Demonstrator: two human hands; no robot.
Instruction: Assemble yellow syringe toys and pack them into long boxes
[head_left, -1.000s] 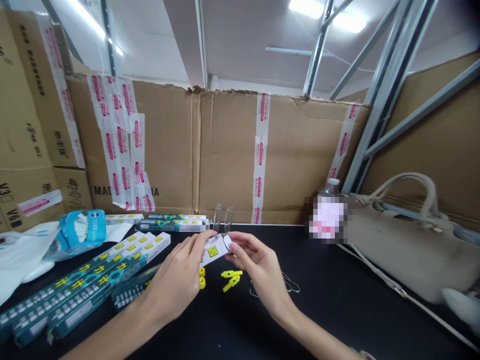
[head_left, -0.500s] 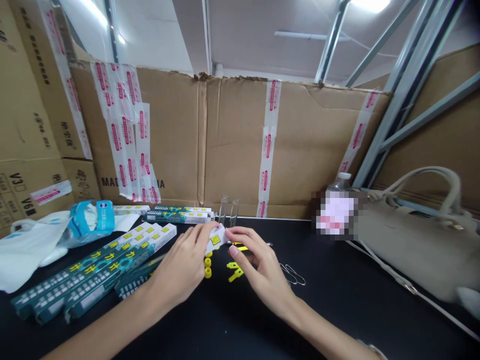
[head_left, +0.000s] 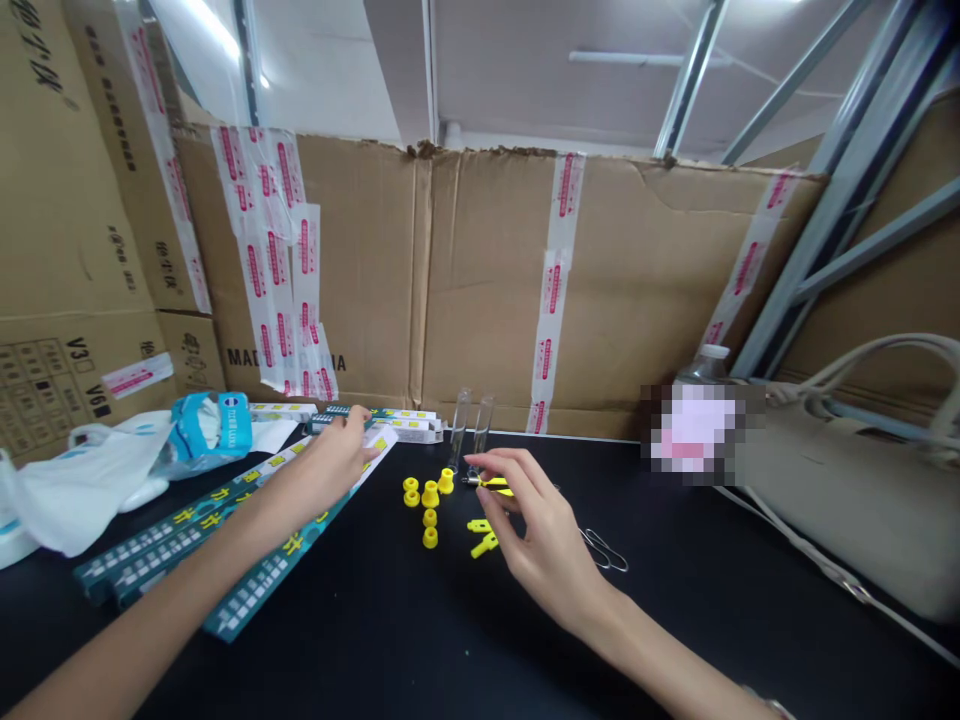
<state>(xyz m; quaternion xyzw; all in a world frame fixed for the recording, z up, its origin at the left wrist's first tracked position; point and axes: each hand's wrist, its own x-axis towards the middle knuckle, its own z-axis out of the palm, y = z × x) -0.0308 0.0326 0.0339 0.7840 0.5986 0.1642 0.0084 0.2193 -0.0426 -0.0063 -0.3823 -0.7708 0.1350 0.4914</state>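
Observation:
My left hand [head_left: 341, 465] is over the far end of a long narrow green-and-white box [head_left: 292, 545], its thumb and index finger apart and the other fingers partly hidden. More such boxes [head_left: 150, 545] lie beside it, partly under my left arm. My right hand [head_left: 544, 530] hovers above the dark table with thumb and fingers parted, holding nothing. Just beyond its fingertips stand two clear glass tubes [head_left: 460, 430]. Slender yellow-and-metal pieces [head_left: 491, 484] lie behind the fingers. Several yellow stoppers [head_left: 430, 494] sit to the left, and flat yellow clips [head_left: 484, 545] lie beside the right thumb.
Bent metal wire loops [head_left: 604, 550] lie right of my right hand. Farther right are a blurred bottle [head_left: 701, 365] and a beige handbag [head_left: 847, 490] with its strap. A blue wipes packet [head_left: 210, 430] and white plastic [head_left: 105, 480] sit left. Cardboard [head_left: 480, 300] walls the back.
My left hand has moved left and away from my right hand, taking the narrow box over to the other boxes. The yellow stoppers now show fully. My right hand stays nearly in place.

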